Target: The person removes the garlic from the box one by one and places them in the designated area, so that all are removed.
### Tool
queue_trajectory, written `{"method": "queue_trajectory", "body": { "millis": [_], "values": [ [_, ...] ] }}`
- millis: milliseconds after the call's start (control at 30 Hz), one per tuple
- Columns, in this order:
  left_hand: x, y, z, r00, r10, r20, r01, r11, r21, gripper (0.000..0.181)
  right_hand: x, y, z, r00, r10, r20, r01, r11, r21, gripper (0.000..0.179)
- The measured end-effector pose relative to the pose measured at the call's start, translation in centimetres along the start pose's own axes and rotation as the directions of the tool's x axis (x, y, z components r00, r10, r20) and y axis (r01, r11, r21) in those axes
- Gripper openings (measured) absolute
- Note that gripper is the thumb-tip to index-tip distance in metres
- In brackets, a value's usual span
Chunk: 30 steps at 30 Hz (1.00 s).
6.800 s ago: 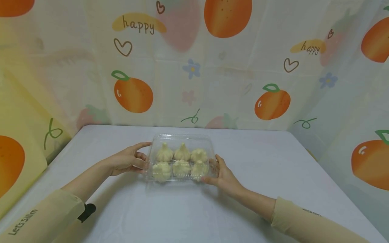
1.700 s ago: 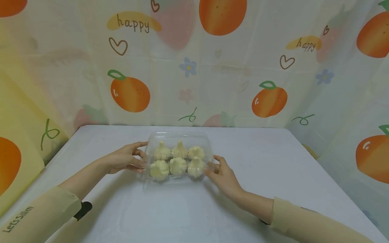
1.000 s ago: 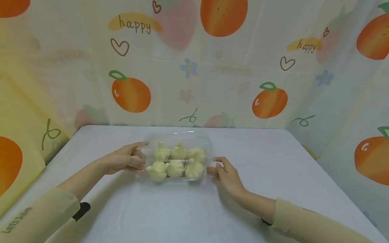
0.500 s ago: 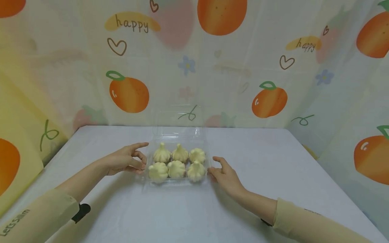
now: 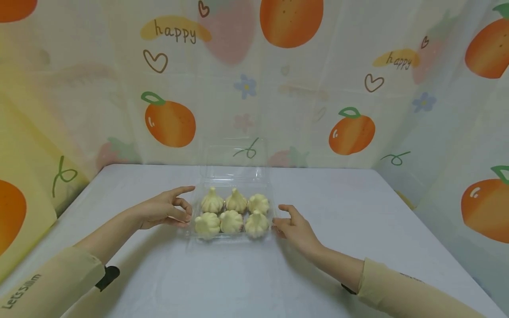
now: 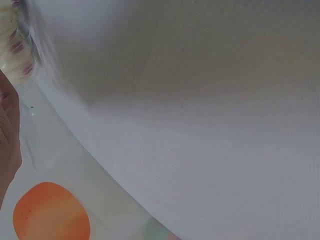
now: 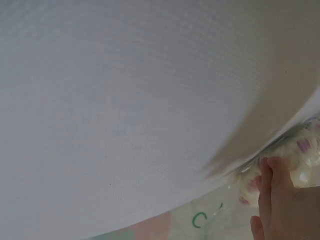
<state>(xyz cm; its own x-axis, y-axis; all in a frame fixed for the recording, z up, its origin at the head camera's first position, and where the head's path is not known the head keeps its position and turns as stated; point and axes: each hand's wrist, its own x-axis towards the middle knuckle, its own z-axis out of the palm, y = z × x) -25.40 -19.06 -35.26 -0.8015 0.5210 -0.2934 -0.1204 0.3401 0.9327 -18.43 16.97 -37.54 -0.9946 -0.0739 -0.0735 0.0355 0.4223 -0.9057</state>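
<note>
In the head view a clear plastic clamshell box (image 5: pixel 232 237) sits mid-table with its transparent lid (image 5: pixel 234 161) raised at the back. Several garlic bulbs (image 5: pixel 231 221) lie inside in two rows. At the box's left side is my left hand (image 5: pixel 163 210), its index finger stretched out and its lower fingertips against the box wall. My right hand (image 5: pixel 296 229) touches the opposite side with its fingertips, index finger also extended. Straight right fingers (image 7: pixel 272 187) lie along the box's side in the right wrist view. The left wrist view shows only part of the left hand (image 6: pixel 7 142).
A white table (image 5: pixel 234 282) lies under everything. Behind it hangs a curtain (image 5: pixel 294 123) printed with oranges and the word happy. Pale sleeves (image 5: pixel 51 280) cover both forearms, and a dark strap piece (image 5: pixel 108 277) shows under the left one.
The lid has swung up and back from over the garlic and now stands open behind it. Both hands stay at the box's sides, with the right fingers slightly shifted.
</note>
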Motion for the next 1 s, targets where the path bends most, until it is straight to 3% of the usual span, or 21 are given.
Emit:
{"method": "queue_trajectory", "body": {
  "millis": [233,467,767,1000],
  "values": [
    [0.0,0.0,0.0,1.0,-0.004,0.004,0.004,1.0,-0.01,0.1,0.3,-0.3,-0.4,0.999,-0.014,0.031,0.014,1.0,0.007,0.055],
    [0.0,0.1,-0.1,1.0,-0.008,0.0,0.008,1.0,-0.01,0.1,1.3,-1.2,-1.3,0.999,-0.047,0.001,0.047,0.997,-0.069,0.056],
    [0.0,0.2,0.1,1.0,-0.012,-0.014,0.012,1.0,-0.005,0.099,2.0,-2.3,-1.7,0.988,-0.151,-0.037,0.147,0.983,-0.106,0.05],
    [-0.1,0.2,0.3,0.999,-0.007,-0.034,0.007,1.0,0.002,0.1,2.3,-3.3,-1.6,0.971,-0.236,0.028,0.237,0.968,-0.086,0.047]
  ]
}}
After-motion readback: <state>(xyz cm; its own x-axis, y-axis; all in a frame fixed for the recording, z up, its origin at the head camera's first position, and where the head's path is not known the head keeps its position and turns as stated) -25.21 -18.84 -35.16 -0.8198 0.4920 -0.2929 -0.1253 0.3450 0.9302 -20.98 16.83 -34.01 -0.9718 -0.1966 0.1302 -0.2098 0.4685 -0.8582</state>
